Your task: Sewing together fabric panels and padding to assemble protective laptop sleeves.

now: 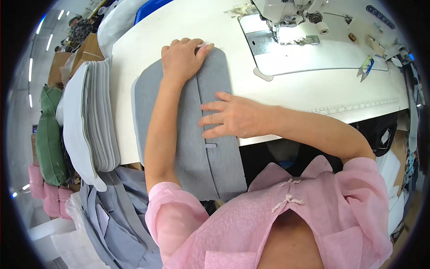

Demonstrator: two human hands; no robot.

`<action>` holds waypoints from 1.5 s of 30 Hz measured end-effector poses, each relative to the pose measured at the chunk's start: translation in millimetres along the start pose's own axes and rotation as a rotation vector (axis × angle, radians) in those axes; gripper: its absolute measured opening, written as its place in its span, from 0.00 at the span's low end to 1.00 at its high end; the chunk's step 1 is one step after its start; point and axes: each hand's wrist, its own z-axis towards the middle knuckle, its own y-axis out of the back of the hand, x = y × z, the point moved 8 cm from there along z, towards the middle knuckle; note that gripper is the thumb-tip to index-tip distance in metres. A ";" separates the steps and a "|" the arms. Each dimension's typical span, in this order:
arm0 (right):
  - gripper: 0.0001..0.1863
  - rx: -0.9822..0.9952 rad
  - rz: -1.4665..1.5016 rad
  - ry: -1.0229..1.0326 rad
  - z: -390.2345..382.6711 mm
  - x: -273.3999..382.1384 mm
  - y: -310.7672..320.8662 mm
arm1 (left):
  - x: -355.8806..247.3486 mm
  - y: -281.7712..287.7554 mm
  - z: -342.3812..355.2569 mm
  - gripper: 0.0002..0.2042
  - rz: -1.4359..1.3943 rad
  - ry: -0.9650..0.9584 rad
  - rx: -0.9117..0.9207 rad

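A grey fabric panel (pixel 186 130) with rounded far corners lies on the white table, its near end hanging over the front edge. A dark seam line runs along its length, and a small pale tab (pixel 210 145) sits across that line. My left hand (pixel 182 59) is at the panel's far end, thumb and forefinger closed on the fabric edge where the seam line ends; the exact grip is partly hidden. Palm down, my right hand (pixel 239 117) rests on the panel with its fingers spread, fingertips touching the seam line just beyond the tab.
A sewing machine (pixel 291 27) with its light on stands at the far right. Thread snips (pixel 366 68) lie beside its metal plate. Ruler markings (pixel 358 106) run near the front edge. Stacked pale panels (pixel 96 116) overhang the table's left side, above draped grey cloth (pixel 118 219).
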 end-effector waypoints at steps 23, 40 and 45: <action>0.21 -0.050 -0.111 -0.125 1.9 -6.9 4.5 | 56.0 -29.9 -1.0 0.10 -0.505 0.288 0.236; 0.26 0.106 -0.121 -0.145 5.3 -6.8 -5.3 | 42.7 -37.5 12.8 0.09 -0.187 0.140 0.252; 0.30 0.153 -0.033 -0.185 5.8 -5.9 -7.6 | 40.9 -33.3 4.8 0.07 -0.406 0.156 0.087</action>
